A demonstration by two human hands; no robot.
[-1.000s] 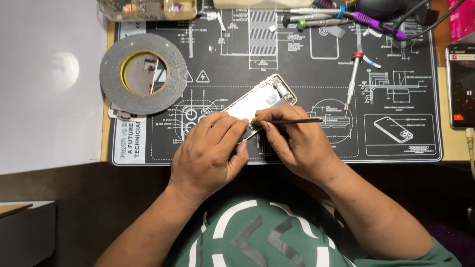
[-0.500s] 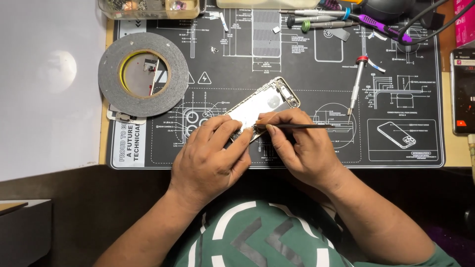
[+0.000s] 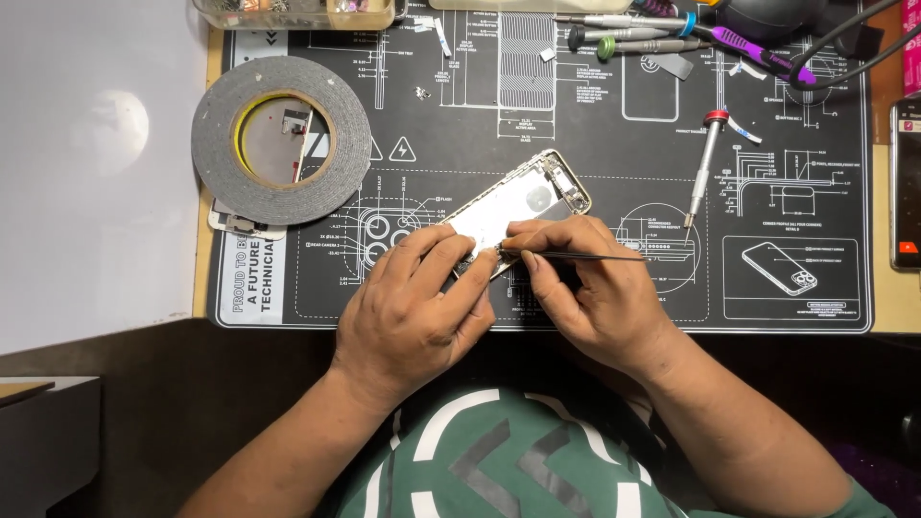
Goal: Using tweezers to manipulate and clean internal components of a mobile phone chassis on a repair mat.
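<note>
Fig. 1 | L hand (image 3: 414,305): fingers curled, pinning opened phone frame (image 3: 513,206) flat at centre of black repair mat (image 3: 576,297) | R hand (image 3: 593,288): pinched closed on thin tweezers (image 3: 585,255), tip touching frame's near edge | tape roll (image 3: 281,140) far L of frame; red-capped screwdriver (image 3: 703,165) to R.

Single head view: looks straight down, close, over black work mat (image 3: 576,115); near edge at chest.

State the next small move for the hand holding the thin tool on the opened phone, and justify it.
Probably nudge the tweezers tip slightly further into the phone frame: the right hand has the tip at the frame's near edge, and the left hand braces it flat on the mat.
</note>
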